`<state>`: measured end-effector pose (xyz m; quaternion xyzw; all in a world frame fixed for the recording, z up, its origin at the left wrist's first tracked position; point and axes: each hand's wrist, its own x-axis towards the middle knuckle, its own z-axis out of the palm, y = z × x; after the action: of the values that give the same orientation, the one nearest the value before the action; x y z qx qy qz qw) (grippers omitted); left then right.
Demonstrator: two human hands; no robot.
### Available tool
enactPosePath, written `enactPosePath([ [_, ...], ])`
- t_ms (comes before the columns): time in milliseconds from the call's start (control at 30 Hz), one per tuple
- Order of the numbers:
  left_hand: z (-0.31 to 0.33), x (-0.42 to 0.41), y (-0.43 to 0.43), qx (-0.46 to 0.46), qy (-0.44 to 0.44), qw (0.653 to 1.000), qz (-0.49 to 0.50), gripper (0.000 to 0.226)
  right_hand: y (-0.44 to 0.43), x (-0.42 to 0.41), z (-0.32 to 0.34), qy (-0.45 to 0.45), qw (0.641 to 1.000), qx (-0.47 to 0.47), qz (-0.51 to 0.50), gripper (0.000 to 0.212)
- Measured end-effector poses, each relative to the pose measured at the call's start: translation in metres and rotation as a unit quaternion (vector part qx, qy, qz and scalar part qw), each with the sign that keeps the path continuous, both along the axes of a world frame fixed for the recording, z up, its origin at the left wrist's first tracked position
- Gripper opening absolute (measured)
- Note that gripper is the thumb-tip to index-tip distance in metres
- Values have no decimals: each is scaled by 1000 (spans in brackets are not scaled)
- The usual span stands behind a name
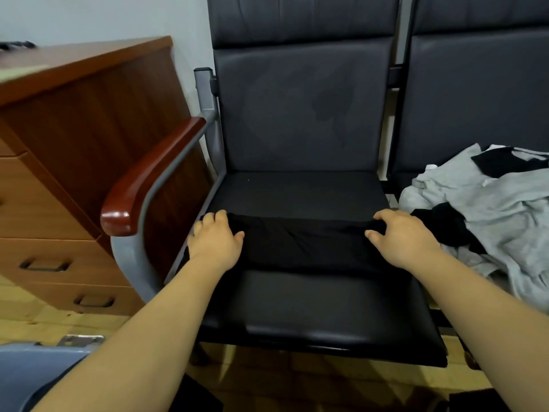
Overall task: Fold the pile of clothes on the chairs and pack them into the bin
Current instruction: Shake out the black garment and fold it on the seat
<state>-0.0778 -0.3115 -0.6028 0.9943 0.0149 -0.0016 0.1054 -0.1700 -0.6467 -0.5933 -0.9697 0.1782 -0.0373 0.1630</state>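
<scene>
A black garment [303,242] lies folded into a long band across the seat of the left black chair [297,310]. My left hand [215,240] grips its left end, fingers curled over the cloth. At the right end my right hand [401,237] holds the fabric the same way. A pile of grey and black clothes [481,209] lies on the neighbouring chair to the right, just beyond my right hand. A blue-grey bin [32,370] shows at the bottom left corner, partly hidden by my left arm.
A wooden drawer cabinet [74,162] stands to the left of the chairs. The chair's wooden armrest [148,179] on its grey metal frame sits close to my left hand. Wooden floor shows below the seat.
</scene>
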Motion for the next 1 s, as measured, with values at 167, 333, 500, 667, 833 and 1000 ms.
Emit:
enactPosePath([
  [167, 0, -25, -15, 17, -3, 999, -31, 71, 4, -11, 1, 4, 1000, -18, 21, 51],
  [333, 2, -52, -37, 2, -9, 996, -85, 69, 20, -19, -6, 5, 993, -75, 93, 51],
  [500, -6, -70, -64, -44, 0, 990, -136, 60, 33, -21, -11, -25, 979, -156, 126, 43],
  [667, -12, -56, -76, -20, 84, 985, -149, 67, 35, -22, -4, 81, 980, -50, 178, 37],
  [833, -16, -24, -71, -32, 124, 969, -210, 58, 55, -39, 11, 174, 944, 138, 246, 29],
  [1000, -13, -36, -67, -81, 75, 984, -141, 67, 61, -42, 12, 159, 931, 227, 238, 27],
])
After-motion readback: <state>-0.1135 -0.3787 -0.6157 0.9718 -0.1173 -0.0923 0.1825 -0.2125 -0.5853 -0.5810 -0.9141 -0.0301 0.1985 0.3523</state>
